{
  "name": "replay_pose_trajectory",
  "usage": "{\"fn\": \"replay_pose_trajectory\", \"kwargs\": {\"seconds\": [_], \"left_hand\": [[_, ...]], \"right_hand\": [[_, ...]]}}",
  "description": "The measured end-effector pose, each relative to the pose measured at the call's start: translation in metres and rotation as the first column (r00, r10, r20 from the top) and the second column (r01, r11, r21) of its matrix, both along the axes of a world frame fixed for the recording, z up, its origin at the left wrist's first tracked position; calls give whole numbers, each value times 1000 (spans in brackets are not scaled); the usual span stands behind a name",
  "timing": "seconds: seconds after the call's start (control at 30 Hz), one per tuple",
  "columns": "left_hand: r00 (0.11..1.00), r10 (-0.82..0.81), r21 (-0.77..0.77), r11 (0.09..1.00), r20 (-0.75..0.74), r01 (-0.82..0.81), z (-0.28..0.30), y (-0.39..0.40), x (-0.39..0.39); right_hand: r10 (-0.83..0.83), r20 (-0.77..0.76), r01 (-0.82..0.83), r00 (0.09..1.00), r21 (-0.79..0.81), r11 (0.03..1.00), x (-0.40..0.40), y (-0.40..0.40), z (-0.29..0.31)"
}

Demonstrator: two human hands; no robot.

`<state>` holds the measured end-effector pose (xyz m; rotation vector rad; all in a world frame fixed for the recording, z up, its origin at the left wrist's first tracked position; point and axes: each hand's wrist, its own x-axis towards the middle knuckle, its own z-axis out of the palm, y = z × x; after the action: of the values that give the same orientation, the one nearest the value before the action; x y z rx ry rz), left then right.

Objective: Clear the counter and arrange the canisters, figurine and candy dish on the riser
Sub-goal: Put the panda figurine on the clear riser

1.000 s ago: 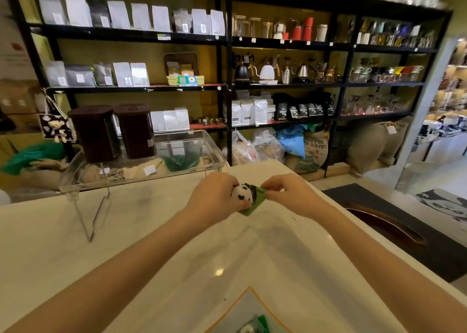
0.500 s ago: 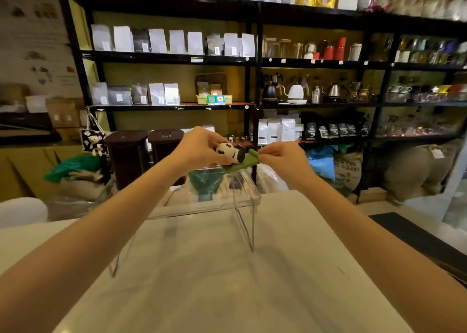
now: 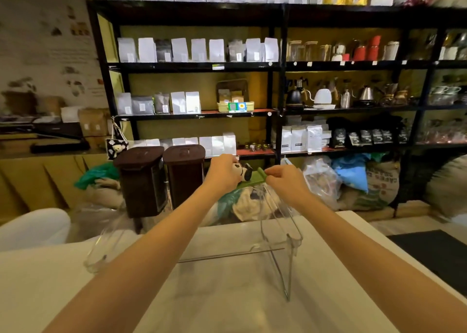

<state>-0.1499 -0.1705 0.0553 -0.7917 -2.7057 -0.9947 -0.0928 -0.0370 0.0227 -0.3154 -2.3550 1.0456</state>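
Note:
A clear acrylic riser [image 3: 283, 221] stands on the white marble counter [image 3: 227, 294]. Two dark brown canisters [image 3: 142, 178] [image 3: 184, 172] stand on its left part. Both my hands hold a black-and-white panda figurine [image 3: 242, 170] on a green base [image 3: 255, 180] at the riser's top, right of the canisters. My left hand [image 3: 223, 172] grips the panda's left side. My right hand [image 3: 284, 181] pinches the green base's right end. Whether the base touches the riser's top I cannot tell. No candy dish is in view.
Black shelving [image 3: 278, 67] with white bags, kettles [image 3: 322, 97] and jars fills the wall behind the counter. Sacks and plastic bags [image 3: 353, 178] lie on the floor below it. A white rounded object [image 3: 32, 228] sits at the left, and a dark mat [image 3: 434, 254] lies at the right.
My hands lifted the panda figurine off the counter and carried it up and forward to the riser's top. The view tilted up toward the shelves.

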Motion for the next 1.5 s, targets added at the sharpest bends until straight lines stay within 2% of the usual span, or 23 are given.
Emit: {"fn": "replay_pose_trajectory", "kwargs": {"seconds": [0.33, 0.47, 0.53, 0.67, 0.87, 1.03, 1.17, 1.37, 1.5], "left_hand": [[998, -23, -81, 996, 58, 28, -10, 6, -9], [999, -46, -139, 989, 14, 47, -10, 7, -5], [999, -41, -164, 986, -1, 40, -11, 7, -5], [999, -37, -208, 978, -22, 32, -11, 7, -4], [999, -29, -239, 971, -22, 23, -14, 7, -2], [999, -22, -300, 954, -30, 12, -17, 8, 2], [998, -49, -326, 945, -35, 35, -14, 9, 10], [962, -33, -379, 922, -270, -74, 11, -1, 37], [947, -118, -366, 931, -299, 0, 25, -11, 69]], "right_hand": [[-108, 75, 93, 991, 185, 978, -8, 4, -10], [-162, 165, 90, 973, 377, 922, -6, 2, -5], [-176, 193, 84, 965, 409, 909, -7, 1, -4], [-189, 211, 86, 959, 418, 904, -9, 1, -5], [-173, 250, 80, 953, 340, 937, -9, -1, -3], [-18, 325, -70, 945, 259, 963, 1, -2, 4], [40, 294, -116, 955, 246, 962, 26, -5, 11], [53, 289, -142, 956, 296, 945, 78, -13, 20], [48, 281, -149, 959, 352, 924, 126, -16, 28]]}}
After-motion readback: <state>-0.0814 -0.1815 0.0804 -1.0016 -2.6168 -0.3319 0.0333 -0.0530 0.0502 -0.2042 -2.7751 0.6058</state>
